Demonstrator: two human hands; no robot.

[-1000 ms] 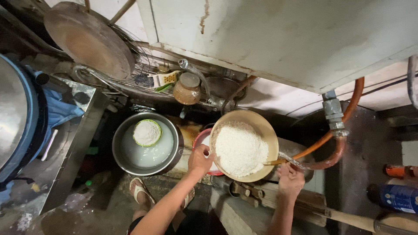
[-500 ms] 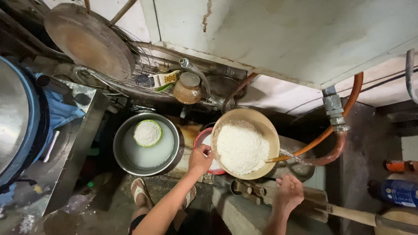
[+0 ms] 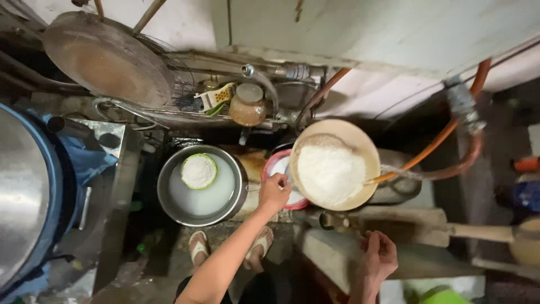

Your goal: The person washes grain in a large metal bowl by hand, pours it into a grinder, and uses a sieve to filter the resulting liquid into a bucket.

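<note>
The left hand (image 3: 274,192) is pinched tight on the near rim of a round tan bowl full of white rice (image 3: 333,166), and it holds the bowl tipped up on its side so we look right into it. The rice sits in a big white heap in the middle of the bowl. A thin stream of water from an orange hose (image 3: 433,147) lands at the right edge of the bowl. Just behind and under the bowl is a round red tub with cloudy white water (image 3: 279,167), and the bowl covers most of it. To the left stands a big round metal pot of milky water (image 3: 201,185), with a small green-rimmed bowl of white stuff (image 3: 198,171) floating in it. The right hand (image 3: 379,256) is down low, near the body and well apart from the bowl. It holds nothing, and its fingers look loosely curled, though the light there is dim so it is hard to be sure. It hangs over a grey stone ledge (image 3: 337,253). Two feet in sandals (image 3: 229,246) stand on the dark wet floor below the pot. A brown jar with a pale lid (image 3: 248,105) sits on a wire shelf by the wall, and a large round rusty pan (image 3: 107,61) leans up at the top left.
</note>
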